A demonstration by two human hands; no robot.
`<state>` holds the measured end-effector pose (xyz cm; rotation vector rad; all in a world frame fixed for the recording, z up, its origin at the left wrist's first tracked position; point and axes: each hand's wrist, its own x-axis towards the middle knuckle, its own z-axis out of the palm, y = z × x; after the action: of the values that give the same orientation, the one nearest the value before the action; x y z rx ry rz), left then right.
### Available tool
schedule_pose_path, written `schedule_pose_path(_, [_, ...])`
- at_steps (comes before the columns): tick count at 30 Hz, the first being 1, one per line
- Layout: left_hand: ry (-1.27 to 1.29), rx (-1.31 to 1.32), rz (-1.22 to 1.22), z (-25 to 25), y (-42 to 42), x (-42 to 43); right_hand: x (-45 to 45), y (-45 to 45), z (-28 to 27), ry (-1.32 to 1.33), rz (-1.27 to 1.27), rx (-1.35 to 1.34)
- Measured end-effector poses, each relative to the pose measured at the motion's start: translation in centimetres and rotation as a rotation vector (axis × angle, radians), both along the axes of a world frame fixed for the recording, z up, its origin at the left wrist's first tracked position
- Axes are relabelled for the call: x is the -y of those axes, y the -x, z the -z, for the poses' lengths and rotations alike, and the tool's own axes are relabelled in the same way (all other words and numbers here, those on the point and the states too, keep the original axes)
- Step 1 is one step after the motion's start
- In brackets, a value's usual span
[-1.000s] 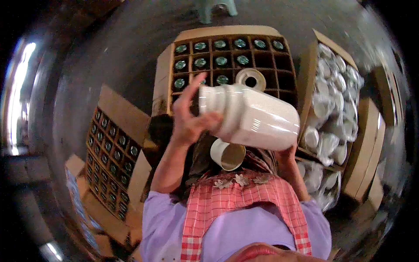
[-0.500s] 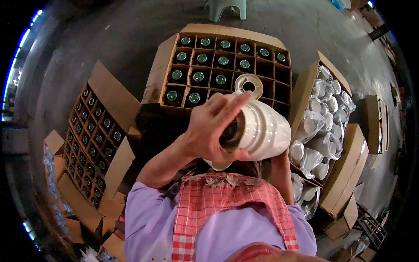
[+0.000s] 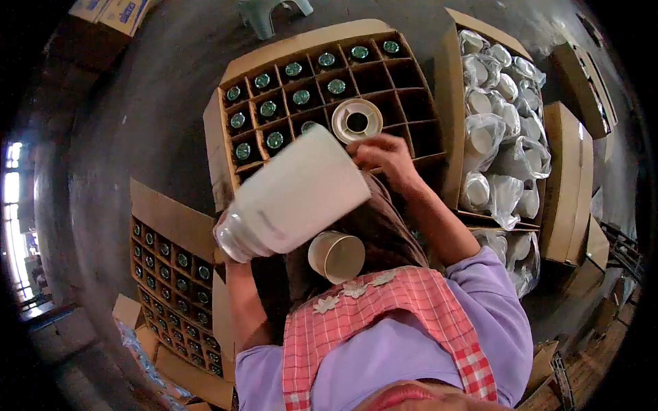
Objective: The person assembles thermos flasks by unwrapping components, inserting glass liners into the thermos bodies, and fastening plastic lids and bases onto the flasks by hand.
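Observation:
A large white plastic jug-like body (image 3: pixel 298 195) lies tilted across my view, slightly blurred, its ridged neck at lower left and its broad end at upper right. My left hand (image 3: pixel 227 250) is wrapped round the neck, mostly hidden behind it. Beside the broad end is my right hand (image 3: pixel 385 157), fingers curled at the near edge of a cream ring (image 3: pixel 373 123) with a round hole. Whether they pinch the ring is unclear. The ring rests on the dividers of a carton (image 3: pixel 301 34) holding green glass pieces (image 3: pixel 293 69). A cream cup (image 3: pixel 336 257) rests in my lap.
At right stands a carton (image 3: pixel 449 103) of white parts in clear bags (image 3: pixel 480 140), beside a closed cardboard box (image 3: pixel 565 185). Another divided carton (image 3: pixel 164 216) with glass pieces is at lower left. A green stool (image 3: pixel 260 20) stands beyond.
The white body has swung left, its neck now pointing lower left. My left hand has moved left with it. My right hand has come from beneath the body to the ring. The view has shifted.

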<state>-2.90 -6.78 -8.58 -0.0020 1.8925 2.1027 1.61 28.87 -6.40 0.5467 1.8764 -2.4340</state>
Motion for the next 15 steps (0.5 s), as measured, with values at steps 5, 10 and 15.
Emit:
schedule_pose_path(5, [-0.035,0.033,-0.100,0.8,0.6,1.0,-3.4,4.1,11.5,-1.274,-0.232,-0.084])
schedule_pose_path(10, [-0.026,0.061,-0.127,0.5,0.9,1.1,-4.9,6.0,16.6,-1.682,-0.407,-0.225])
schedule_pose_path(15, [-0.031,0.074,-0.133,0.5,0.8,0.9,-5.6,7.0,14.3,-1.443,-0.409,-0.158])
